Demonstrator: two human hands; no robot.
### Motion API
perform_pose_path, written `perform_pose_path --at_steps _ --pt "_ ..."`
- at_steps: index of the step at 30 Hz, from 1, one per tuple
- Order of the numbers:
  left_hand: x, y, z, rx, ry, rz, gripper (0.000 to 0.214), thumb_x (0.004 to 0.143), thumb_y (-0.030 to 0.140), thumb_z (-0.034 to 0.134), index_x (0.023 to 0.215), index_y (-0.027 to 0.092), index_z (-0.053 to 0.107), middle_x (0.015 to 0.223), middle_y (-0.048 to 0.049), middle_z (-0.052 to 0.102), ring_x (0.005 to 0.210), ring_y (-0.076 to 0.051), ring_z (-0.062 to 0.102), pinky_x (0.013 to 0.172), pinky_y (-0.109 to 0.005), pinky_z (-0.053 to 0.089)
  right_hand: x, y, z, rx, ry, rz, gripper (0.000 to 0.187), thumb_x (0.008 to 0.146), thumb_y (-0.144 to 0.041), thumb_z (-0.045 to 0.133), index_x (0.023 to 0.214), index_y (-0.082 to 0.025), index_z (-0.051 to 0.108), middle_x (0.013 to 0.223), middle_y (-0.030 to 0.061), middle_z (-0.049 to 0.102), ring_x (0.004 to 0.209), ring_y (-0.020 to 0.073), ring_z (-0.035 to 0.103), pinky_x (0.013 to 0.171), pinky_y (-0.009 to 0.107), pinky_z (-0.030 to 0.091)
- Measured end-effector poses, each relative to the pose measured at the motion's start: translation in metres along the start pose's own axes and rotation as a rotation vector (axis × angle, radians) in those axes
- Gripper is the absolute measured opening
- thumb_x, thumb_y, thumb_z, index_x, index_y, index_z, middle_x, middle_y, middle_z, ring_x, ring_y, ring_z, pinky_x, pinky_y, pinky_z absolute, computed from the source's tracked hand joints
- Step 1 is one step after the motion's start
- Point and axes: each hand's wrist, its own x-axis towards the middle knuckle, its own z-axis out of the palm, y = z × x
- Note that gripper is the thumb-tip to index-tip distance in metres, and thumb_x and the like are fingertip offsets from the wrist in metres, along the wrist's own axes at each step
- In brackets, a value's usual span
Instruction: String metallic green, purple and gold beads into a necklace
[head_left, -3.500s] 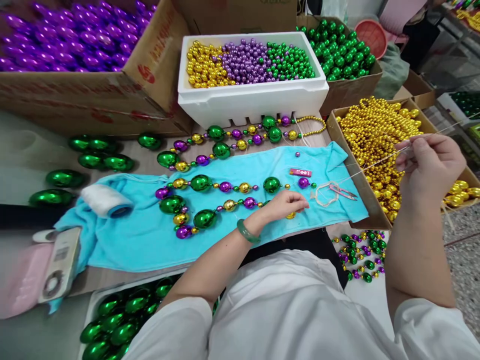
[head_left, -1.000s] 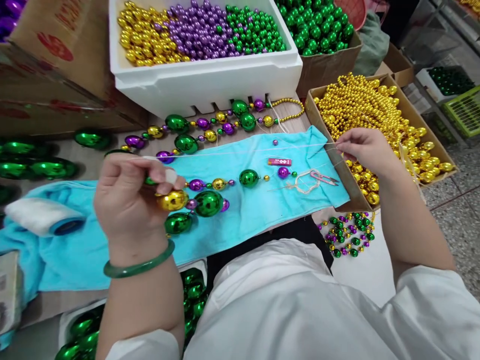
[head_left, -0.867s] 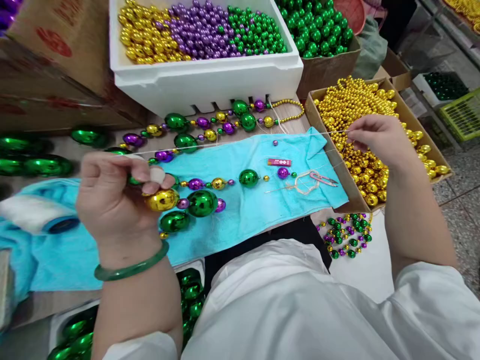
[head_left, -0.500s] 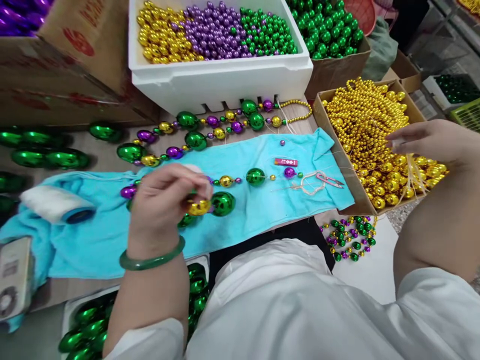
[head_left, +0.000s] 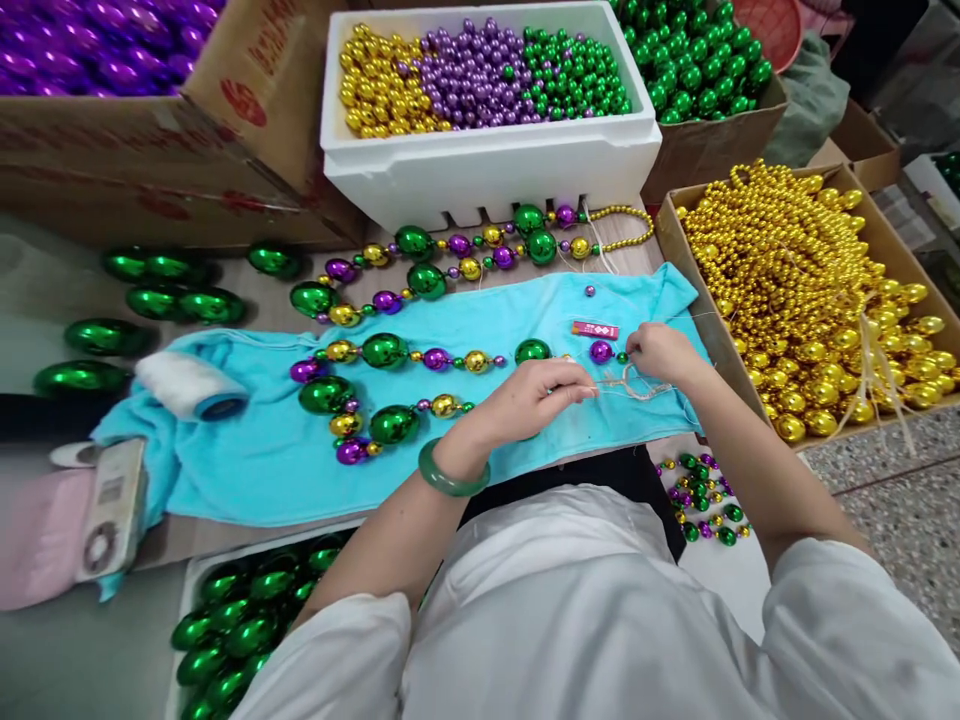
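Glossy, egg-shaped green beads fill a white tray nearest the person. Over the wood-grained worktop, above a fuzzy turquoise towel, the left hand pinches a thin pale strand. The right hand curls by a white cord loop; whether its grip holds anything, I can't tell. Mirror-smooth purple, gold and green beads lie in a bent row on the towel. Beyond stands a smooth white foam box of small round beads.

Top: white, loose, gathered folds at front; sleeves, white, short, ending above the elbow. Bangle: green, smooth, rounded, one, left wrist. Lap cloth: black.
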Motion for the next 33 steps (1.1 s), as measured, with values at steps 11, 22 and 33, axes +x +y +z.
perform_pose_path --at_steps 11,22,33 --pt "0.022 -0.032 0.039 0.391 0.178 0.12 0.023 0.091 0.033 0.057 0.086 0.022 0.077 0.127 -0.0102 0.061 0.12 -0.027 0.05 0.105 -0.048 0.038 0.0 -0.033 -0.03 0.536 -0.027 -0.002 0.015 0.082 -0.021 0.05 0.088 -0.015 0.062 0.076 0.0053 0.068 0.065 0.0139 0.059 0.054 0.023 0.042" --pt "0.038 -0.057 0.058 0.458 0.316 0.072 0.019 0.088 0.029 0.061 0.084 0.02 0.076 0.141 -0.0132 0.053 0.133 -0.032 0.04 0.109 -0.055 0.035 -0.011 -0.04 -0.034 1.101 -0.399 0.19 0.015 0.075 -0.025 0.062 0.077 -0.02 0.048 0.055 -0.003 0.052 0.036 0.0078 0.042 0.033 0.02 0.023" --pt "0.049 -0.061 0.055 -0.102 0.157 -0.171 0.047 0.078 0.028 0.069 0.122 0.015 0.055 0.113 -0.0096 0.067 0.104 -0.02 0.062 0.09 -0.032 0.047 -0.019 -0.042 -0.047 0.909 -0.233 0.202 0.008 0.071 -0.011 0.056 0.067 -0.017 0.054 0.047 -0.0032 0.048 0.045 0.0079 0.038 0.046 0.022 0.024"
